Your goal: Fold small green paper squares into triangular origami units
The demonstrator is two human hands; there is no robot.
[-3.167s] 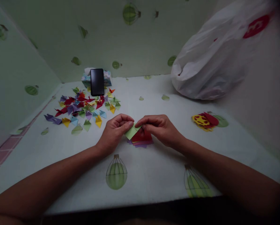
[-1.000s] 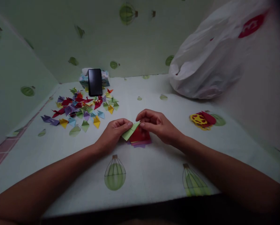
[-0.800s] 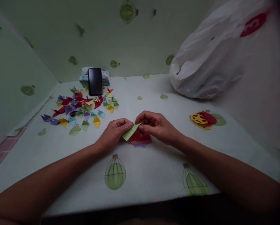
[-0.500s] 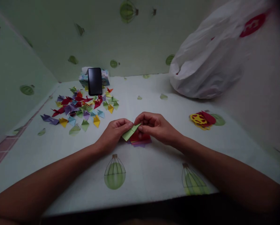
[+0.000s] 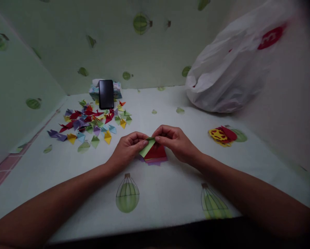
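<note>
Holds a green paper [image 5: 146, 149] in both hands, at the far left side of a paper stack [image 5: 157, 154] and well in from the middle of the tabletop's [image 5: 157, 207] near edge. Lies directly between the hands, with long axis running aslant: from a free end, near and to the left, up toward the fingertips at far right. Gripped along the upper left by the left hand [image 5: 129, 148], thumb pressed on top, and pinched at the far right corner by the right hand [image 5: 177, 141] — so within reach of both, but more broadly covered by the left. Looks small, flat-faced and pale green, with straight sides and a darker strip at the top (perhaps a fold, though too small to tell for sure). Shows plainly against the red top sheet; hard to say whether touching or just above it. Seems light and thin — likely to bend easily under uneven finger pressure.
</note>
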